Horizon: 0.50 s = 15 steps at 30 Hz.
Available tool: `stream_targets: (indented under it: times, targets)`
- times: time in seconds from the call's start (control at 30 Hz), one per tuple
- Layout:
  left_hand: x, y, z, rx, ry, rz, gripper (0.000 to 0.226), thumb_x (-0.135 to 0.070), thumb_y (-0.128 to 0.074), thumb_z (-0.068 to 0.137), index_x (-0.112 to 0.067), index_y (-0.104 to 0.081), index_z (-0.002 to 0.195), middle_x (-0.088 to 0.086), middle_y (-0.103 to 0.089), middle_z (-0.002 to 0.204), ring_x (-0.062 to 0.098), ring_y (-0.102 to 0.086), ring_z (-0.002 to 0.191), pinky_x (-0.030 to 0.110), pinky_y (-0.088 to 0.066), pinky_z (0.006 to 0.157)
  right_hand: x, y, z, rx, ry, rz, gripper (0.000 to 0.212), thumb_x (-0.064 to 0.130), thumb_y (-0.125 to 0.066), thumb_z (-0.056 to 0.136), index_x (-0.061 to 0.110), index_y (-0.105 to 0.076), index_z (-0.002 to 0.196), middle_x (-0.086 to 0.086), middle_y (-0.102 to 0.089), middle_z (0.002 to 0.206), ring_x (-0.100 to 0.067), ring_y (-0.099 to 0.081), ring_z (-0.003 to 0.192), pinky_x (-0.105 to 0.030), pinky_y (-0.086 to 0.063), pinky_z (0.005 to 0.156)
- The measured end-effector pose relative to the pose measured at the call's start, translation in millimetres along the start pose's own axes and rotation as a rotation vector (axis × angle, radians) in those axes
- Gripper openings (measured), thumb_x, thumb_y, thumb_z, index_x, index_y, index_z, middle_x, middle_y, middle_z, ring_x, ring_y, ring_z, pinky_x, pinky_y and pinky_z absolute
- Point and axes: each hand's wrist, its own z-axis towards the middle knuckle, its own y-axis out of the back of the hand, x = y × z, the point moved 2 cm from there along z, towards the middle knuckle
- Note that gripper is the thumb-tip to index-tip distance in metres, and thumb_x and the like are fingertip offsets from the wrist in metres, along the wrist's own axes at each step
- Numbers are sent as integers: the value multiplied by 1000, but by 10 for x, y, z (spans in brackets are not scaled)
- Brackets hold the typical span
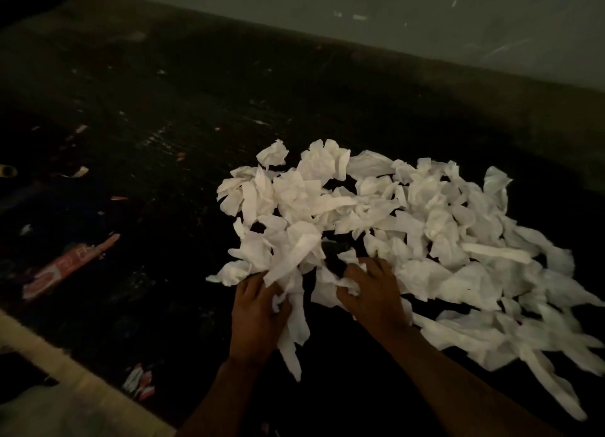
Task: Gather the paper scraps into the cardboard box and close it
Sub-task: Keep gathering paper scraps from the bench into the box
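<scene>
Left hand [258, 302] grips a bunch of paper scraps [409, 214], one long strip hanging below it. Right hand [373, 292] just beside it, fingers curled into the pile's near edge, pinching scraps. Pile lies spread on the dark floor [163, 109], extending right. Red-printed litter [68, 266] well left.

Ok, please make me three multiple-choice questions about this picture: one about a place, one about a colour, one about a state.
1. Where does the right hand touch the scraps?
A) at the pile's near edge B) at its far edge C) nowhere
2. What colour are the scraps?
A) red B) white C) blue
3. What is the left hand doing?
A) lying open and empty B) gripping scraps C) holding a box

Answers: 1 A, the hand sits at the edge nearest the camera; 2 B, they show white against the dark floor; 3 B, its fingers curl round some scraps.
</scene>
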Motion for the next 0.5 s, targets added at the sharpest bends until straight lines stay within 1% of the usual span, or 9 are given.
stream_targets:
  times: [0.07, 0.13, 0.2, 0.23, 0.27, 0.3, 0.37, 0.43, 0.5]
  targets:
    - [-26, 28, 67, 28, 75, 5, 26, -11, -83, 64, -10, -63, 80, 12, -64, 88, 37, -59, 82, 34, -44, 75, 42, 65, 13, -7, -35, 53, 26, 33, -61, 71, 13, -65, 87, -9, -64, 86, -25, -56, 84, -33, -44, 77]
    - [-49, 64, 114, 23, 159, -58, 27, -8, -77, 71, -9, -61, 93, 12, -65, 93, 34, -60, 86, 35, -44, 75, 122, 121, -33, 47, -71, 121, 36, 36, -59, 71, 15, -66, 100, -8, -66, 95, -25, -59, 91, -32, -48, 79]
    - [-106, 125, 114, 28, 217, -161, 33, -9, -68, 81, -10, -58, 112, 9, -65, 106, 27, -60, 97, 30, -43, 82, 155, 164, -92, 98, -123, 234, 46, 24, -65, 75, 19, -59, 120, -6, -64, 115, -23, -58, 108, -33, -48, 91]
    - [-142, 150, 96, 32, 198, -176, 33, -10, -64, 85, -11, -58, 117, 8, -65, 111, 25, -61, 101, 27, -42, 85, 178, 190, -119, 111, -116, 266, 50, 18, -67, 76, 18, -57, 125, -5, -63, 122, -21, -57, 113, -32, -46, 95]
    - [-177, 180, 73, 31, 149, -155, 30, -13, -60, 88, -11, -59, 118, 7, -65, 112, 24, -61, 103, 25, -42, 86, 183, 212, -136, 98, -102, 253, 50, 17, -67, 76, 14, -59, 125, -7, -64, 121, -24, -59, 111, -32, -47, 94]
    - [-215, 212, 52, 27, 101, -137, 26, -19, -55, 89, -13, -63, 113, 6, -66, 109, 23, -63, 100, 24, -43, 84, 183, 236, -149, 84, -97, 217, 46, 20, -65, 75, 9, -63, 119, -11, -67, 113, -29, -64, 104, -36, -50, 89]
    - [-302, 290, 38, 2, 53, -125, 30, -30, -44, 85, -16, -67, 98, 2, -66, 93, 20, -64, 84, 24, -47, 74, 196, 326, -151, 57, -115, 176, 42, 32, -57, 75, 6, -68, 106, -14, -68, 96, -35, -66, 89, -41, -55, 77]
    - [-397, 367, 67, -53, 31, -99, 31, -34, -42, 83, -15, -66, 81, -1, -59, 78, 18, -59, 71, 28, -46, 62, 224, 428, -121, -6, -106, 175, 36, 37, -54, 74, 9, -66, 92, -12, -62, 89, -34, -61, 83, -41, -53, 71]
    - [-519, 444, 124, -106, 42, -65, 38, -42, -45, 87, -14, -60, 66, -3, -52, 68, 14, -52, 63, 27, -40, 57, 267, 540, -99, -79, -100, 181, 33, 41, -58, 76, 9, -63, 84, -10, -59, 87, -30, -59, 81, -38, -51, 71]
